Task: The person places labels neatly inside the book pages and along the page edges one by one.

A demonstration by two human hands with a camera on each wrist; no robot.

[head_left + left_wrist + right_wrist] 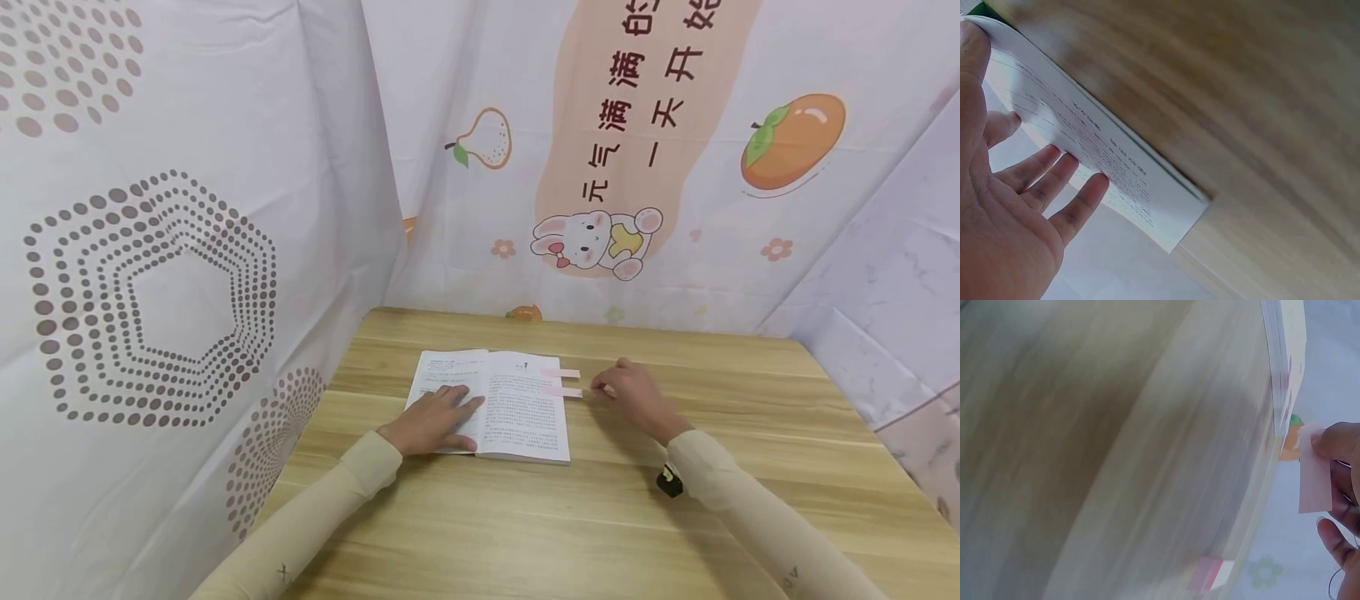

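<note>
An open book (525, 417) with printed pages lies on the wooden table. My left hand (438, 421) rests on its left page, fingers spread; in the left wrist view the fingertips of that hand (1022, 212) touch the paper. Two pale pink sticky strips (562, 392) stick out past the right page's edge. Just right of them is my right hand (633, 396). In the right wrist view, the thumb and fingers of this hand (1338, 478) pinch a pink sticky note (1315, 475). The note cannot be made out in the head view.
A small pink and white block (1211, 574), perhaps a sticky note pad, lies on the table (480, 525) in the right wrist view. White printed cloth (465, 233) hangs behind the table and along its left side. A small black item (669, 481) shows at my right wrist.
</note>
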